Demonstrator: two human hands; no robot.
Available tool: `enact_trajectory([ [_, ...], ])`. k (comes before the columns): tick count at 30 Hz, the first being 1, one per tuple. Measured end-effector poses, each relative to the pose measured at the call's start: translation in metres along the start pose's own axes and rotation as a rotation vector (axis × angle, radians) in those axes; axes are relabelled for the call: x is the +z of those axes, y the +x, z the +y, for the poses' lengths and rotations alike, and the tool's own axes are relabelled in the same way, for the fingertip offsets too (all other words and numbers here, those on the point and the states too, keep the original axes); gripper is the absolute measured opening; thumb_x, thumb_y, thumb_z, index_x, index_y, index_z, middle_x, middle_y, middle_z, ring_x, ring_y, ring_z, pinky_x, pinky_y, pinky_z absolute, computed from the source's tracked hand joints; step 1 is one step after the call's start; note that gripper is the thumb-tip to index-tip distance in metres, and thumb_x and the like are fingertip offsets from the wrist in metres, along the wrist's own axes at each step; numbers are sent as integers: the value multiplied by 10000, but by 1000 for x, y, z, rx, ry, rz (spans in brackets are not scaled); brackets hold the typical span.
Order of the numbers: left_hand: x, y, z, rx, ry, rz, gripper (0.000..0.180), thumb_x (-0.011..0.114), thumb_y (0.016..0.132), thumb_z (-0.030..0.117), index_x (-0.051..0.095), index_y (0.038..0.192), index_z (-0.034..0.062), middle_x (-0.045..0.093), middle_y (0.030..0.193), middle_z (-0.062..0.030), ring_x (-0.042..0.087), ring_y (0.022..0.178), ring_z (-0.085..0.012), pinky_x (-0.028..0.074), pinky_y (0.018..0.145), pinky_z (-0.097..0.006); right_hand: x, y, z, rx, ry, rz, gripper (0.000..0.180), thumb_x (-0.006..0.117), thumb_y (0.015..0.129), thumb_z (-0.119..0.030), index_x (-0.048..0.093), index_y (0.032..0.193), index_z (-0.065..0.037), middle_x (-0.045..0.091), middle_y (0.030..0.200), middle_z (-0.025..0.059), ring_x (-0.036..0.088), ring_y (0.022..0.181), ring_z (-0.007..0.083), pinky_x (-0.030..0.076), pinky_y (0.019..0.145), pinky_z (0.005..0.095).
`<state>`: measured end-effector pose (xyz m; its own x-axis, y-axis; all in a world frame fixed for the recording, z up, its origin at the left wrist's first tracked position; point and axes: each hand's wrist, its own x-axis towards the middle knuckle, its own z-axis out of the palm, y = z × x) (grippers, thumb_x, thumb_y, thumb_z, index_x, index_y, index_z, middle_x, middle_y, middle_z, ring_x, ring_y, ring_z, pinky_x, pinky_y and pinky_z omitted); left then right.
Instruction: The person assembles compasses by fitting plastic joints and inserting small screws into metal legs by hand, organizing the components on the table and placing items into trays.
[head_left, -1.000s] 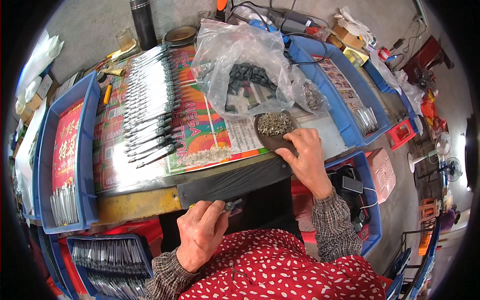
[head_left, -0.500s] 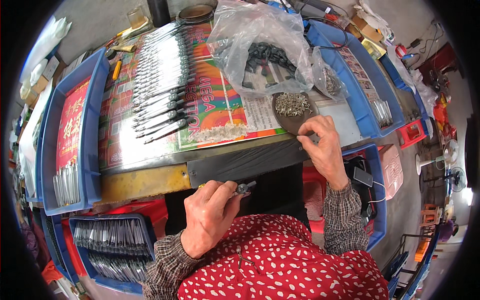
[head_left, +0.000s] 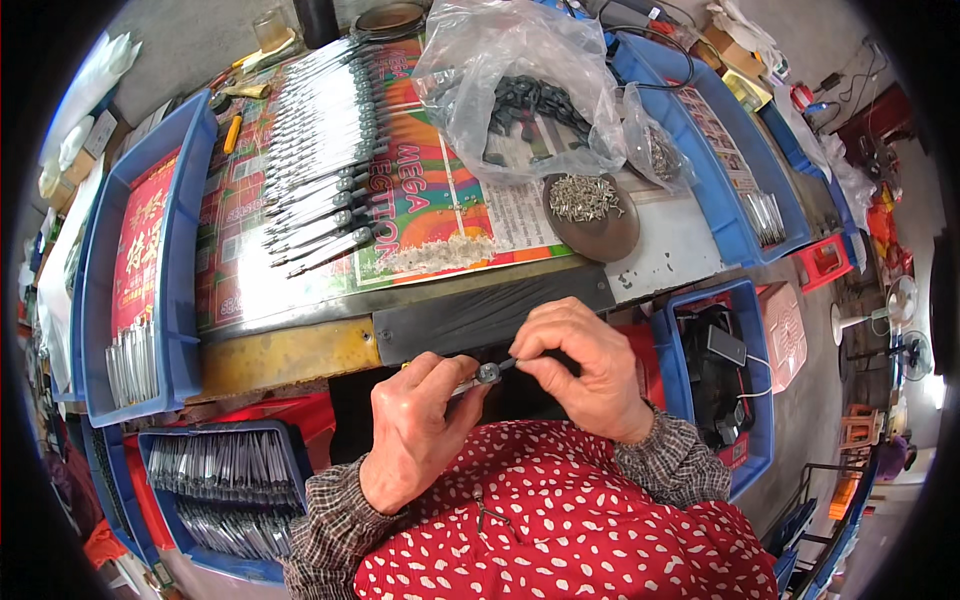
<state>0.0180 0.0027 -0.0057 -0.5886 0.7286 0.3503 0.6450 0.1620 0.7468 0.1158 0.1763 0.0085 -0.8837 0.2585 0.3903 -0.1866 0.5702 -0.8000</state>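
My left hand (head_left: 418,425) is closed on a thin silver piece with a dark rounded end (head_left: 488,373), which pokes out past the thumb and forefinger. Most of its length is hidden in the hand. Beside that dark end, my right hand (head_left: 580,370) has thumb and forefinger pinched together; anything between them is too small to make out. On the bench past my right hand lies a round brown dish (head_left: 600,236) with a heap of small metal rivets (head_left: 584,198). A long row of silver pieces with dark ends (head_left: 325,150) covers the bench's left part.
A clear plastic bag (head_left: 455,100) holds dark parts (head_left: 540,108); a smaller bag (head_left: 655,155) sits beside it. Blue trays (head_left: 185,250) (head_left: 720,200) flank the bench. Lower down are a blue crate of silver pieces (head_left: 222,468) and another blue bin (head_left: 758,400). A yellow-handled tool (head_left: 233,135) lies far left.
My right hand has left the rivet dish and come down and left to the dark end of the piece. My left hand stays almost in place, still holding it.
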Motion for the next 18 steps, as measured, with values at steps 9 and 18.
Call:
enact_trajectory([
  [9, -1, -2, 3, -1, -17, -1, 243, 751, 698, 0, 652, 919, 16, 594, 733, -119, 616, 627, -296, 491, 536, -365, 19, -2, 3, -127, 13, -50, 195, 693, 735, 35, 576, 872, -40, 611, 914, 56, 569, 918, 260, 467, 811, 370],
  [18, -1, -6, -1, 35, 40, 8, 284, 748, 676, -4, 645, 939, 24, 588, 740, -109, 608, 630, -283, 494, 539, -362, 29, -6, 3, -301, -204, 28, 248, 706, 680, 31, 577, 882, -31, 617, 933, 69, 589, 906, 273, 485, 772, 378],
])
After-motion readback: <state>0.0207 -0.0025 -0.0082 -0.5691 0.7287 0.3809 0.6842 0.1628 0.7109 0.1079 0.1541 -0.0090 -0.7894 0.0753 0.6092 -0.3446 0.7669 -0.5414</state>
